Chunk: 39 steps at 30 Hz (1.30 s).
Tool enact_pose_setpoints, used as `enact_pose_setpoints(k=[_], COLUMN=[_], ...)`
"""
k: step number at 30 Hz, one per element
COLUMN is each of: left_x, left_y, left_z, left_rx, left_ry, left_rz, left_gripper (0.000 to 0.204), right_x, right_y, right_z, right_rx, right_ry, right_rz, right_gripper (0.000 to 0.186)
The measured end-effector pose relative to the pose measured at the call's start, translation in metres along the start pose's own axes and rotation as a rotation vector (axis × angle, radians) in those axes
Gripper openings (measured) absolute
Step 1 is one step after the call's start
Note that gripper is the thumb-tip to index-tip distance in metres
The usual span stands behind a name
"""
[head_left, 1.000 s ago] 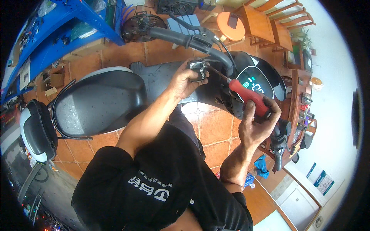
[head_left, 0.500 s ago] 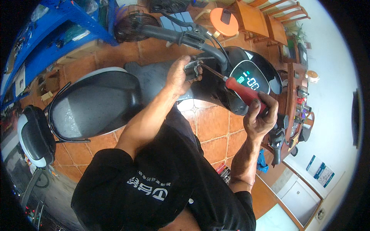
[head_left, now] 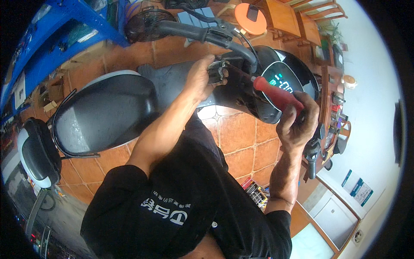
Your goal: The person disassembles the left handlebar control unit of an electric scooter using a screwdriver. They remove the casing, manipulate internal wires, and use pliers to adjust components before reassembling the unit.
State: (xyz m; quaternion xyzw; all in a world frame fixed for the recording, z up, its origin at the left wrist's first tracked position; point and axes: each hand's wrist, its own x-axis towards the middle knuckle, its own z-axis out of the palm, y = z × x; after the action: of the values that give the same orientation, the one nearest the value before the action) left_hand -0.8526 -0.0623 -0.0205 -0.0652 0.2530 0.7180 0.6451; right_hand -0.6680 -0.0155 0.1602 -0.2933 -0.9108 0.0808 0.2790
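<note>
On the left stretches a scooter's black seat [head_left: 108, 112]. To its right, the left hand [head_left: 201, 77] curls closed around a small dark part [head_left: 215, 72]. A red-handled screwdriver [head_left: 277, 93] points its shaft at that part (whether the tip touches it is too small to tell), its handle overlapping the lit display [head_left: 283, 72]. Rightmost, the right hand [head_left: 299, 122] grips the handle's end between thumb and fingers.

We wear a black short-sleeved shirt [head_left: 129, 209] with white lettering [head_left: 174, 217]; our trousers [head_left: 202, 134], mostly hidden, seem dark.
</note>
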Motion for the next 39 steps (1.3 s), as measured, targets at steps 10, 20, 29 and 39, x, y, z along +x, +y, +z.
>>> enact_pose_setpoints(k=[10, 20, 29, 39], left_x=[0.002, 0.003, -0.001, 0.004], left_y=[0.003, 0.001, 0.006, 0.01], left_z=[-0.001, -0.006, -0.006, -0.01], left_rx=[0.003, 0.011, 0.05, 0.077], left_ry=[0.007, -0.027, -0.032, -0.067], left_rz=[-0.015, -0.058, -0.115, -0.144], left_gripper=[0.029, 0.033, 0.032, 0.034], right_x=[0.011, 0.031, 0.044, 0.044], right_y=[0.0, -0.009, -0.022, -0.021], right_z=[-0.009, -0.007, -0.017, -0.02], right_rx=[0.03, -0.033, -0.034, -0.046], right_ry=[-0.121, -0.151, -0.299, -0.302], right_rz=[0.172, 0.072, 0.255, 0.056], right_gripper=[0.031, 0.034, 0.031, 0.025])
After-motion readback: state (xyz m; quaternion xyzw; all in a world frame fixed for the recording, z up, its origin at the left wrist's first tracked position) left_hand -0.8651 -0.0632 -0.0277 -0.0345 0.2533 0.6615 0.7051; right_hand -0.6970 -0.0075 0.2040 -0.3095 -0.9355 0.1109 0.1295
